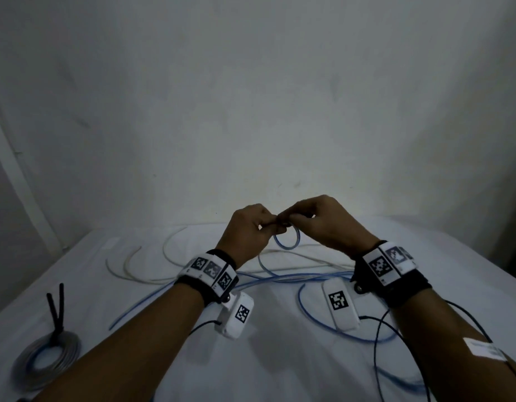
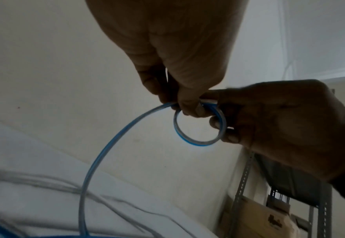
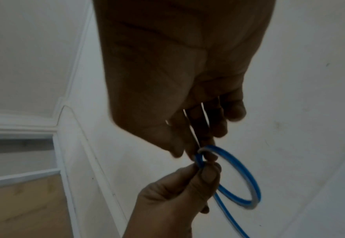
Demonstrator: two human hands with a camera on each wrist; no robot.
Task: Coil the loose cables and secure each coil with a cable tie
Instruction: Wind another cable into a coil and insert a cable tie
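Note:
Both hands are raised above the table and meet at the top of a small loop of blue cable (image 1: 287,242). My left hand (image 1: 269,226) pinches the cable where the loop crosses itself. My right hand (image 1: 292,220) pinches the same spot from the other side. In the left wrist view my left hand (image 2: 188,107) grips the blue loop (image 2: 196,141), with the right hand's fingers (image 2: 226,135) curled behind it. The right wrist view shows my right hand (image 3: 198,151) and the left hand's fingers (image 3: 206,173) on the loop (image 3: 249,182). The cable's tail (image 1: 280,278) trails down onto the table.
A finished grey and blue coil (image 1: 52,353) with a black tie (image 1: 56,307) lies at the front left of the white table (image 1: 135,338). Loose whitish cables (image 1: 169,250) and more blue cable (image 1: 315,320) sprawl under and behind the hands. A wall stands behind.

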